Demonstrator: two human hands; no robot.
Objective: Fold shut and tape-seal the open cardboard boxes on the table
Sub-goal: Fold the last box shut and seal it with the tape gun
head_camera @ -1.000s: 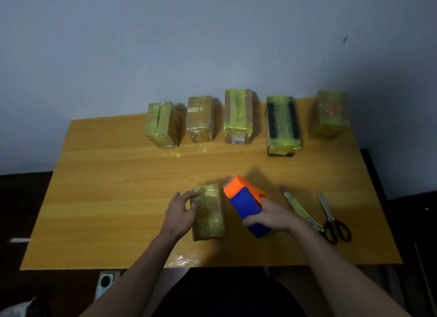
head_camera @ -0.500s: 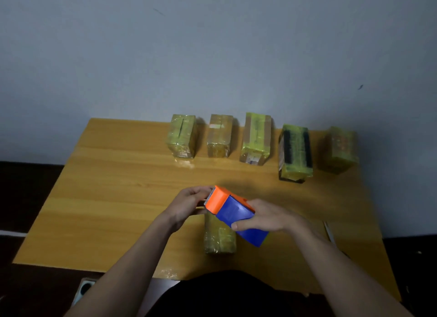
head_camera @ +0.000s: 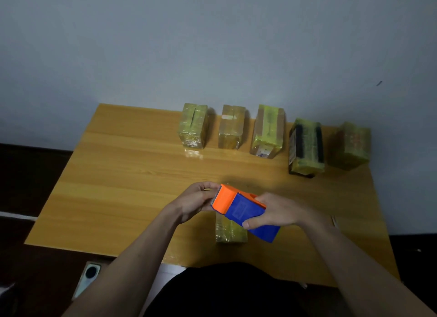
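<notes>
While our right hand (head_camera: 281, 213) grips the tape dispenser (head_camera: 243, 210) above the near box (head_camera: 230, 231) on the table (head_camera: 123, 174), our left hand (head_camera: 194, 202) pinches at its orange end.

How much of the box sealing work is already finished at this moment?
Done: five boxes at the far edge look fully taped. In hand: the right hand grips the tape dispenser above the near box; the left hand is at its orange end. Left: sealing this box.
</notes>
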